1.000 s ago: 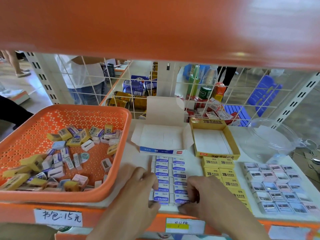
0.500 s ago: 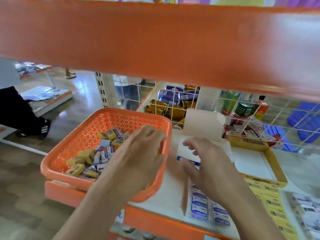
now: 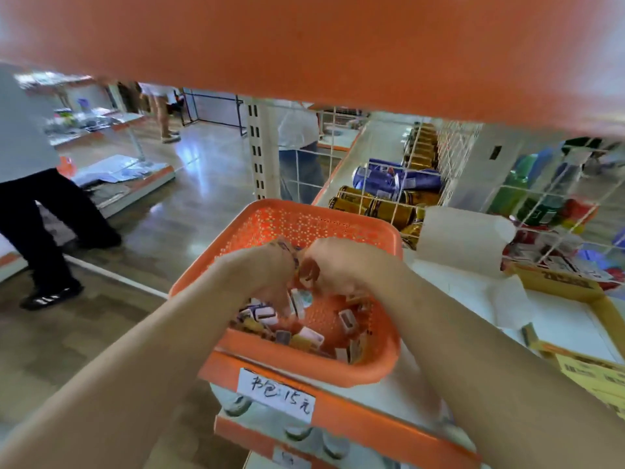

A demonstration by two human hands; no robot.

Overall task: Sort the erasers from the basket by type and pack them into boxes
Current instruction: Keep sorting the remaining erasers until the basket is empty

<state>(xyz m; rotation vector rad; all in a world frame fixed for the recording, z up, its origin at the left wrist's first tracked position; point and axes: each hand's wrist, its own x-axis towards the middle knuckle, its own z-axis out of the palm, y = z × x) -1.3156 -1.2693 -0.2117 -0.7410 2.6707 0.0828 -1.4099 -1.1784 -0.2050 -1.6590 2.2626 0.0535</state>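
Observation:
The orange basket stands at the left end of the white shelf with mixed erasers heaped in it. Both my hands are inside the basket, close together over the pile. My left hand points its fingers down into the erasers. My right hand has its fingers curled beside it. Motion blur hides whether either hand holds an eraser. To the right stand the open white box with its flap up and the yellow box. Sorted yellow erasers lie at the right edge.
An orange shelf board hangs low overhead. Behind a wire grid lie cans and bottles. A person in dark trousers walks in the aisle at left. A handwritten price label sits on the shelf's front edge.
My hands left the rows of sorted blue-and-white erasers and moved left into the basket. My view swung left with them, so most of the sorted rows are out of sight.

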